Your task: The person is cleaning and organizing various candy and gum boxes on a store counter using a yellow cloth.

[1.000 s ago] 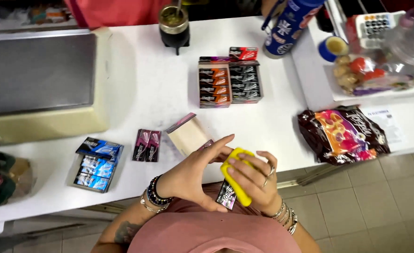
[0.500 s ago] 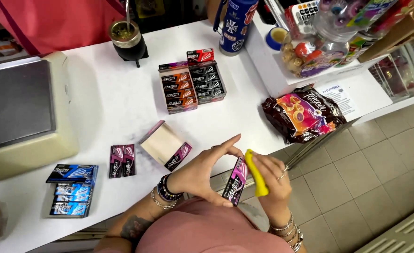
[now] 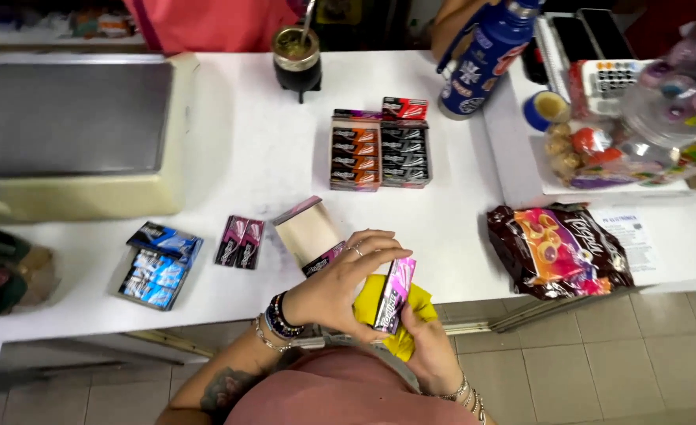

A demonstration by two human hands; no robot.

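Observation:
My left hand [image 3: 336,290] pinches the top of a slim pink gum pack [image 3: 396,293], held upright just in front of the counter's edge. My right hand [image 3: 433,348] is below it, gripping a yellow cloth [image 3: 374,305] pressed against the pack's back and lower end. Just beyond my fingers, an open cardboard box [image 3: 307,228] with a pink lid lies on the white counter [image 3: 245,157]. Two more pink packs [image 3: 239,242] lie to its left.
A box of blue packs [image 3: 159,264] sits at the near left, beside a cream scale with a grey tray [image 3: 72,126]. Display boxes of orange and black packs [image 3: 379,153] stand mid-counter. A mate cup [image 3: 297,63], blue bottle [image 3: 485,63] and candy bag [image 3: 556,252] are around.
The pink pack has come up from low between my hands to upright in my left fingers. The yellow cloth has shifted from beside it to behind it. My view has swung.

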